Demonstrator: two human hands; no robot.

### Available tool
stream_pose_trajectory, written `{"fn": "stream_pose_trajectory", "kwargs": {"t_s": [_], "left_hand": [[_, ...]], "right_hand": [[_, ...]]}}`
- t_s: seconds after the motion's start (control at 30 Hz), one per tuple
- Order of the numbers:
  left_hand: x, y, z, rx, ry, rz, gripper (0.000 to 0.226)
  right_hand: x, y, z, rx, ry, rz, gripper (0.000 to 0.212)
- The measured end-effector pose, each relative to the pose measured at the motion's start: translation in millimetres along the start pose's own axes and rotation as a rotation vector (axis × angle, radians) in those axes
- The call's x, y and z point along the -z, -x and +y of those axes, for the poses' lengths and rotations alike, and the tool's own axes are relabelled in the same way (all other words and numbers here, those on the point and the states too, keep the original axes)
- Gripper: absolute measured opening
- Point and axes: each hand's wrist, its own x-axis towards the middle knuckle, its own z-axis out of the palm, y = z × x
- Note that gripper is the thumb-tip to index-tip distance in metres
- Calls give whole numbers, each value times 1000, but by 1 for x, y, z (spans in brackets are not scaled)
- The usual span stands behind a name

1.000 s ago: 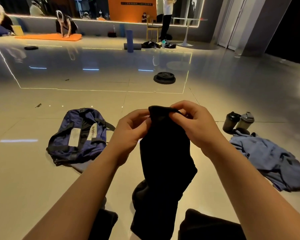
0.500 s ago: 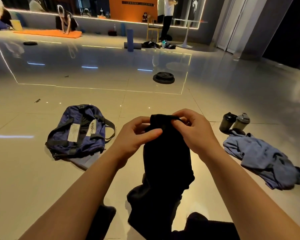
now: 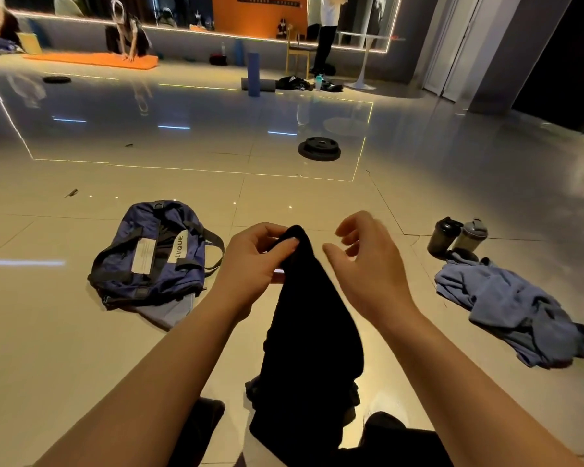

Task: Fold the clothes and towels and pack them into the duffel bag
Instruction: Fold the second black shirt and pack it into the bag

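Head view: left hand (image 3: 253,264) alone pinches the top of the black garment (image 3: 312,335), which hangs at centre. Right hand (image 3: 361,261) hovers just beside it, loosely spread, holding nothing. Risk: the single pinch slips and the garment bunches on the floor. Duffel bag (image 3: 152,256) lies at 10 o'clock.

The garment (image 3: 309,318) at centre is plain black; the duffel bag (image 3: 150,256) at left is navy with black straps and white labels; the crumpled cloth (image 3: 506,308) at right is grey-blue
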Motion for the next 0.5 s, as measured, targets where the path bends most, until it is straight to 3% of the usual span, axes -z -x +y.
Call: {"fn": "stream_pose_trajectory", "kwargs": {"t_s": [0.13, 0.23, 0.5], "left_hand": [[0, 2, 1, -16, -33, 40, 12], [3, 2, 1, -32, -76, 78, 13], [12, -1, 0, -14, -67, 91, 3]], "right_hand": [[-18, 19, -14, -72, -131, -206, 26], [-35, 22, -14, -96, -67, -236, 36], [-41, 14, -13, -63, -27, -181, 9]]}}
